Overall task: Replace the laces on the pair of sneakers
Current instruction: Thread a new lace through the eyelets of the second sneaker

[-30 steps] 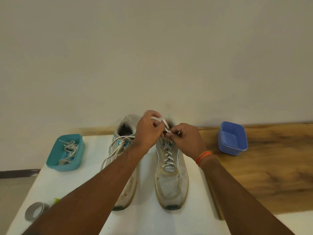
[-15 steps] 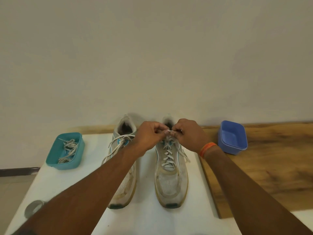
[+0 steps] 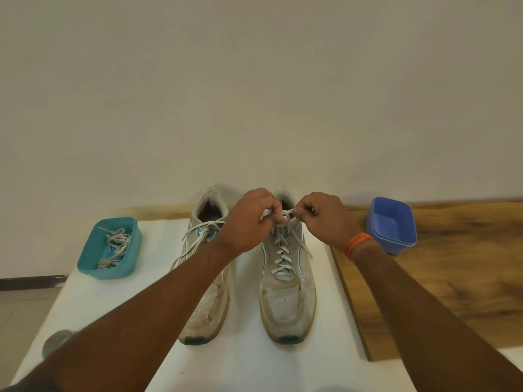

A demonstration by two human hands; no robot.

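- The left hand (image 3: 250, 219) is curled at the top of the right sneaker (image 3: 287, 278), its thumb and fingers pinching one end of the white lace (image 3: 283, 250).
- The right hand (image 3: 322, 219) is curled the same way just beside it, pinching the other end of that lace; an orange band (image 3: 357, 244) sits on its wrist.
- The two hands are close together above the shoe's collar, with a short stretch of lace between them.
- The right sneaker stands on the white desk (image 3: 325, 363), toe toward the camera, laced in crossings up its tongue.
- The left sneaker (image 3: 208, 278) stands beside it, partly behind the left forearm, its lace lying loose over the side.
- A teal tub (image 3: 130, 250) at the far left of the desk holds a tangle of greyish laces (image 3: 114, 247) (worn-looking ones).
- A blue tub (image 3: 396, 236) rests on the wooden board (image 3: 452, 278) to the right.
- A grey tape roll (image 3: 56, 340) lies near the desk's left edge, blurred.
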